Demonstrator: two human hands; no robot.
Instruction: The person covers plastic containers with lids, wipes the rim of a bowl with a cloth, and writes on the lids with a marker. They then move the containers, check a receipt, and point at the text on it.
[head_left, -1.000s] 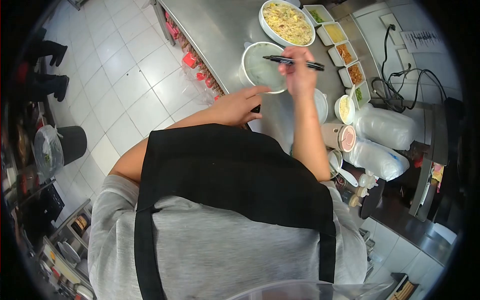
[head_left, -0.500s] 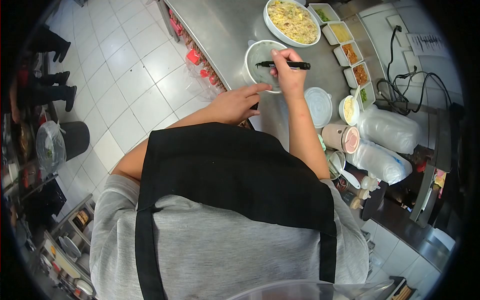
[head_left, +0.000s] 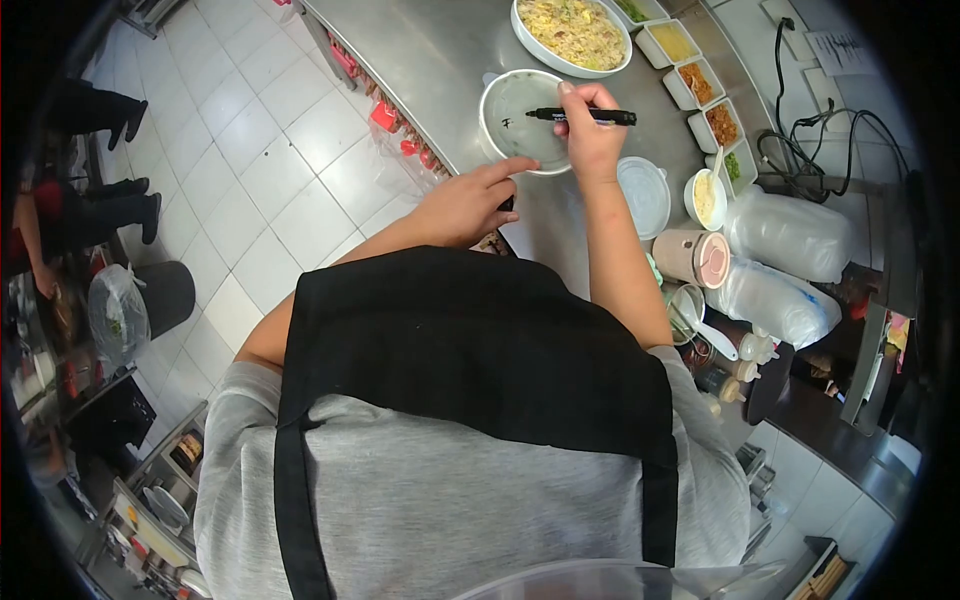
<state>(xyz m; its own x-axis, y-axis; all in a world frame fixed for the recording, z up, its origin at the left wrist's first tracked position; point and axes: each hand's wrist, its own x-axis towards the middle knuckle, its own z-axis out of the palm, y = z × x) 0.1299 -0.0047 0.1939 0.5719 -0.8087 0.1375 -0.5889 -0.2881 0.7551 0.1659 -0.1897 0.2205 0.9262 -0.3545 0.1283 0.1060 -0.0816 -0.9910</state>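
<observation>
A black marker (head_left: 600,117) is gripped in my right hand (head_left: 597,150), its tip over the cloudy lid (head_left: 525,95) of a round white tub (head_left: 488,137). Small black strokes (head_left: 508,123) show on the lid, left of the tip. My left hand (head_left: 465,205) has its index finger stretched to the tub's near rim. Its other fingers curl around a small black cap (head_left: 507,204). Just right of my right wrist lies another translucent round lid (head_left: 644,198).
Beyond the tub stands a white bowl of fried rice (head_left: 572,38). White boxes of chopped toppings (head_left: 711,128) line the counter (head_left: 420,60) by the wall. A small spooned bowl (head_left: 706,199), a pinkish jar (head_left: 692,258) and bagged plastic containers (head_left: 785,235) sit right. Another person (head_left: 95,215) stands far left.
The marker's tip has shifted right across the lid, and black strokes now show where it was. My left index finger stays at the rim. The whole view has shifted slightly.
</observation>
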